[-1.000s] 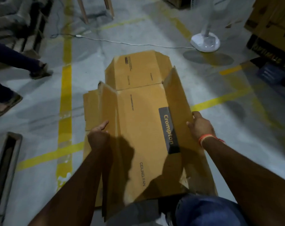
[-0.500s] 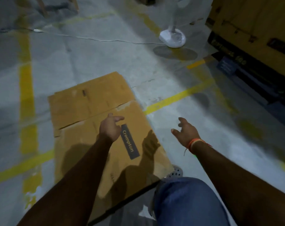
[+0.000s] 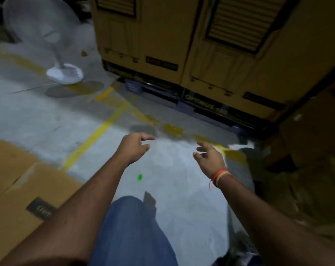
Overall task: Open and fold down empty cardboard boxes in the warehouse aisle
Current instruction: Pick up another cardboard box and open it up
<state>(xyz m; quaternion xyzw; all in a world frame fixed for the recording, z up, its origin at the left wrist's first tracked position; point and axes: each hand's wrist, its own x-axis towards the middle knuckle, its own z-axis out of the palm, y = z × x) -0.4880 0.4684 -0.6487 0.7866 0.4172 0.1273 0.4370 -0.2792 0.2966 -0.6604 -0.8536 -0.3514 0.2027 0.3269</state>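
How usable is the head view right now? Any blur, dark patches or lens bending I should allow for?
Head view: motion blur smears the stacked cartons and the pedestal fan; the right side falls into deep shadow, while the bare floor is brightly lit; wide-angle bending tilts the cartons' edges; both hands, left hand and right hand, are fairly sharp; a small green spot shows on the floor.

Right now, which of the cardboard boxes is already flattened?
The Crompton box at lower left lies flat on the floor; the tall boxes behind stand upright.
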